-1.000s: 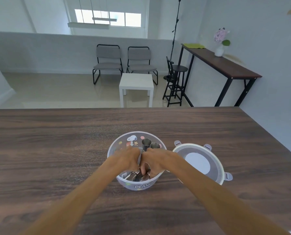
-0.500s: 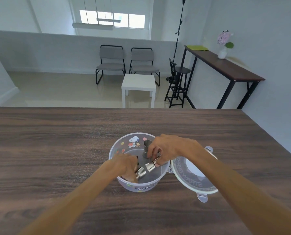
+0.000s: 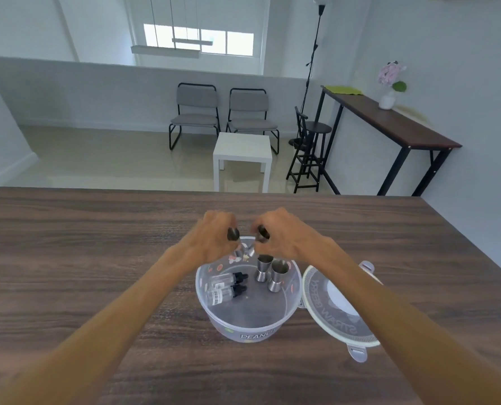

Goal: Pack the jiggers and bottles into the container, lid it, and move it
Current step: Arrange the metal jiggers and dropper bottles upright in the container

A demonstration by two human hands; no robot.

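On the dark wooden tabletop [image 3: 68, 258], the nearest thing is a clear round container [image 3: 247, 320] marked PEANUTS, open on top. Inside, on the left, two dropper bottles [image 3: 227, 287] lie on their sides, black caps pointing right and slightly far. On the right stand two steel jiggers [image 3: 269, 273], upright and touching. The lid [image 3: 341, 308] leans against the container's right rim, tilted. Just above the far rim, the left hand [image 3: 215, 239] has its fingers closed around a dark-capped bottle [image 3: 233, 234], and the right hand [image 3: 275, 233] grips a similar one [image 3: 263, 232]. Bare tabletop lies open left, right and beyond, up to its far edge.
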